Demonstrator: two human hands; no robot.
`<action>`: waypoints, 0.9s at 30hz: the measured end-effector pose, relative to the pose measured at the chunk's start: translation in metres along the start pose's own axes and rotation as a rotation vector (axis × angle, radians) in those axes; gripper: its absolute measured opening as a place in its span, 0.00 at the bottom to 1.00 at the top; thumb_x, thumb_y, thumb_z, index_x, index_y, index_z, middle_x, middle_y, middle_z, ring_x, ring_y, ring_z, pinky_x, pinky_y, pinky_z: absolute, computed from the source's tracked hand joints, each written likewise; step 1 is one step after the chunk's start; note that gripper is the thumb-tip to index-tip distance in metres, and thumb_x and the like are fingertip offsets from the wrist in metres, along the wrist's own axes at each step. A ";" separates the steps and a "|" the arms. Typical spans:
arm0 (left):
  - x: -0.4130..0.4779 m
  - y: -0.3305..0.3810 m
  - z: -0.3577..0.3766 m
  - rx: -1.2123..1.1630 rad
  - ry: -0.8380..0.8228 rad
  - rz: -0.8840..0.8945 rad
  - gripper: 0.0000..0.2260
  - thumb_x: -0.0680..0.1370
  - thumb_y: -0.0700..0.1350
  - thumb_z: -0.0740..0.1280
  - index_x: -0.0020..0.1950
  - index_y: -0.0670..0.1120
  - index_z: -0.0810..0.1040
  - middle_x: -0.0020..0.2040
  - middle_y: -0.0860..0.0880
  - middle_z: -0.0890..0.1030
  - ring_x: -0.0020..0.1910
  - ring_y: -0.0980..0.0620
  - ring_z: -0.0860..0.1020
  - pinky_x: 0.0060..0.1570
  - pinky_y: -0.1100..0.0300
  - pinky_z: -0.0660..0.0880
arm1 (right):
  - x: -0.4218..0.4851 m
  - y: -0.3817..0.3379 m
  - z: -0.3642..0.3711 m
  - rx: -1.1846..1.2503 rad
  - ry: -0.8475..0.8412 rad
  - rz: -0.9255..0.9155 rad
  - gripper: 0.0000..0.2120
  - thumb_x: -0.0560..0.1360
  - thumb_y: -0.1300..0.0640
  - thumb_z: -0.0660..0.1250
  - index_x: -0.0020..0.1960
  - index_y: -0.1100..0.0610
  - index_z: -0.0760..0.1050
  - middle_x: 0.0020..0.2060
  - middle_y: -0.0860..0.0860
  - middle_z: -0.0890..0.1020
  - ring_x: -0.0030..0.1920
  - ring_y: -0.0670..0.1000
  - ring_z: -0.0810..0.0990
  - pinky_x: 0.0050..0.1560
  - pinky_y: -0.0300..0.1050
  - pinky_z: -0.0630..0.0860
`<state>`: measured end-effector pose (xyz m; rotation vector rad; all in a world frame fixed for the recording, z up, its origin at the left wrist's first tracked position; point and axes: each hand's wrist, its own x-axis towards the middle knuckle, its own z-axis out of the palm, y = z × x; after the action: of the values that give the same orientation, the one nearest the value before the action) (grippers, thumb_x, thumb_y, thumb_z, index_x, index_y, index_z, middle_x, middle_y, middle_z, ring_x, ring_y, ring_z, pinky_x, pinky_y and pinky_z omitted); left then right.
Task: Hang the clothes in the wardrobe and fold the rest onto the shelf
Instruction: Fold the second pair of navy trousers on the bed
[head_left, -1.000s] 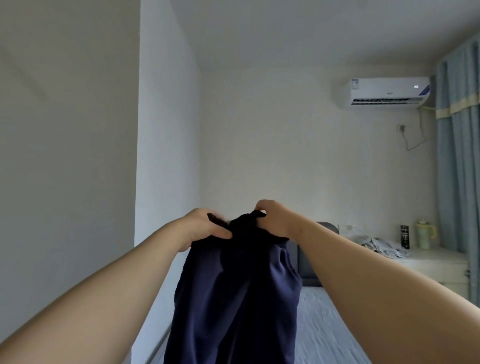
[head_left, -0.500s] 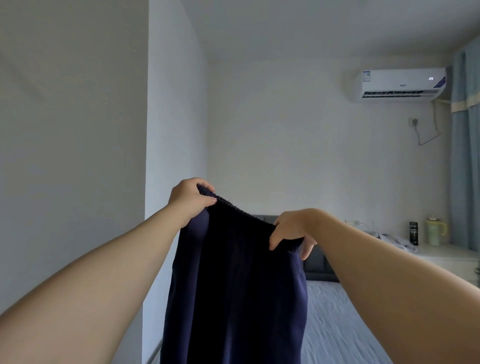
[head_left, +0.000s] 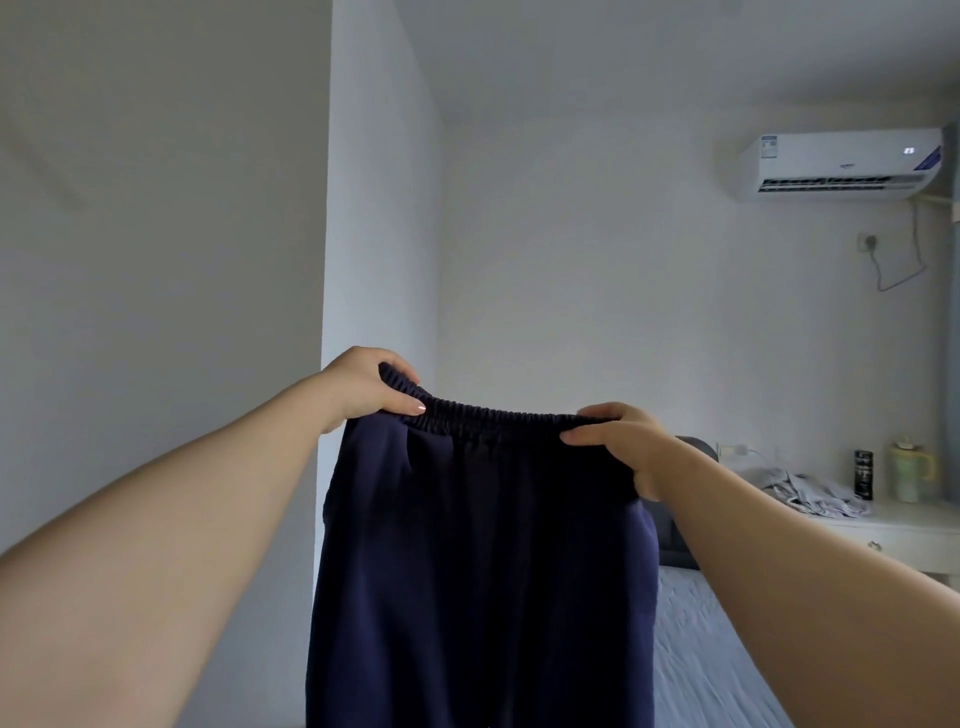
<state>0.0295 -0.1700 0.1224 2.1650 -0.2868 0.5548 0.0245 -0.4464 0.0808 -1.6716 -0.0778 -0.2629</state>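
While my left hand (head_left: 371, 387) and right hand (head_left: 618, 441) pinch the waistband (head_left: 488, 415) ends, the navy trousers (head_left: 483, 545) hang at lower centre of the frame. If one pinch slips they sag crooked; their lower end, out of frame, is perhaps twisted.

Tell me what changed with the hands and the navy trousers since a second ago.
The left hand and right hand moved apart, spreading the bunched waistband of the navy trousers out straight between them. Nothing was let go: both hands still pinch the waistband, one at each end, and the trousers still hang down in front of the bed.
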 end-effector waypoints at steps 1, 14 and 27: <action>0.001 -0.001 -0.003 0.014 0.019 0.003 0.12 0.65 0.39 0.78 0.41 0.51 0.80 0.42 0.52 0.78 0.41 0.55 0.75 0.39 0.65 0.72 | -0.001 -0.002 0.000 -0.046 -0.064 0.016 0.19 0.67 0.65 0.74 0.57 0.57 0.76 0.50 0.58 0.80 0.52 0.58 0.80 0.53 0.53 0.78; 0.008 -0.008 -0.014 0.189 0.276 0.000 0.12 0.64 0.40 0.78 0.42 0.48 0.79 0.36 0.54 0.76 0.35 0.59 0.72 0.30 0.66 0.66 | -0.004 -0.005 0.008 -0.133 -0.459 0.053 0.24 0.72 0.68 0.69 0.60 0.44 0.75 0.54 0.55 0.79 0.49 0.55 0.82 0.44 0.47 0.81; -0.003 -0.024 -0.033 -0.131 -0.101 -0.151 0.07 0.71 0.40 0.73 0.44 0.46 0.76 0.39 0.48 0.78 0.38 0.51 0.76 0.40 0.61 0.73 | 0.005 0.012 0.008 0.056 -0.085 -0.007 0.10 0.71 0.56 0.72 0.46 0.63 0.78 0.41 0.57 0.84 0.40 0.54 0.83 0.40 0.45 0.80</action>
<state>0.0271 -0.1292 0.1222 2.0702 -0.2060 0.3324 0.0332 -0.4405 0.0694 -1.6266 -0.1536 -0.1931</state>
